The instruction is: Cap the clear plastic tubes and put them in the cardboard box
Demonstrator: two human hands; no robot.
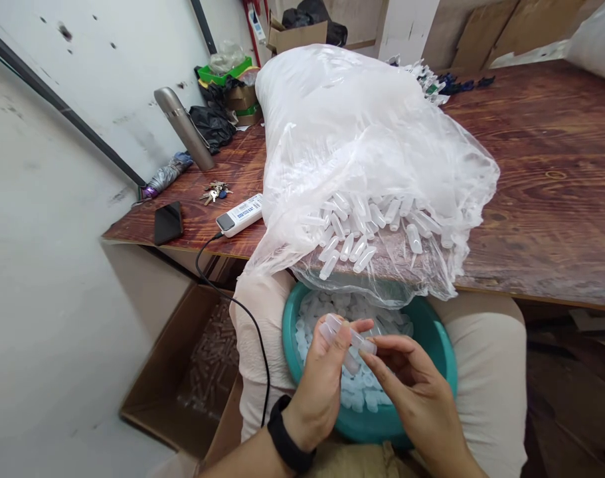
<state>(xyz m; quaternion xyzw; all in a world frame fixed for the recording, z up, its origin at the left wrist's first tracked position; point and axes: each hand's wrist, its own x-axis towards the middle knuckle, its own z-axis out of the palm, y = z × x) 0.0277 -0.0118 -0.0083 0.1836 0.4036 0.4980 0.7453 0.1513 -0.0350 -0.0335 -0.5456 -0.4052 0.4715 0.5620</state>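
Observation:
My left hand [322, 382] holds a few small clear plastic tubes [339, 332] between its fingers, above a teal bowl [434, 335] resting on my lap. My right hand [414, 392] pinches the end of one of those tubes with thumb and forefinger. The bowl holds several small white caps [362, 392]. Just above it, on the wooden table's front edge, a big clear plastic bag [362, 146] lies open, and several clear tubes [366, 229] spill toward its mouth.
A brown wooden table [546, 179] carries a black phone [168, 222], keys [214, 192], a white charger block [241, 214] with a black cable, a steel flask [184, 126] and clutter at the back. A cardboard box [192, 372] with tubes sits on the floor at left.

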